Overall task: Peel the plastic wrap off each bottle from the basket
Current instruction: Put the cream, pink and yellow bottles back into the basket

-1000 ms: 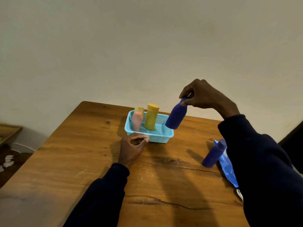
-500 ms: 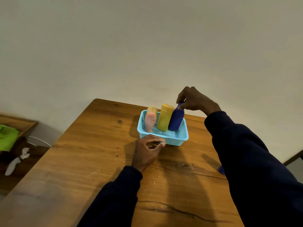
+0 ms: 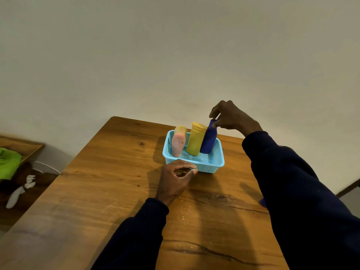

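The basket [image 3: 212, 167] sits on the desk [image 3: 109, 191] toward its far edge, with three bottles standing in a row inside it: pink bottle [image 3: 178, 142] at the left, yellow bottle [image 3: 195, 141] in the middle and blue bottle [image 3: 208, 140] at the right. The blue one touches the yellow one.

The right hand [image 3: 232, 118] reaches in from the right and is over the blue bottle. Its grip is clamped on the cap, thumb against the neck and forefinger curled over the top. The bottle hangs straight below that grip with its base down in the basket. Its long axis is close to upright, the top leaning a little to the right. This hand is plainly the nearer to it, so any lift would run up along that axis, clear of the far rim and of the yellow bottle.

The left hand [image 3: 175, 180] lies on the desk at the near wall of the basket, fingers curled and thumb tip against the mesh. From this angle I cannot tell whether its grip has the rim or merely rests beside it. Placed there, it would likely steady the basket as a bottle comes out.
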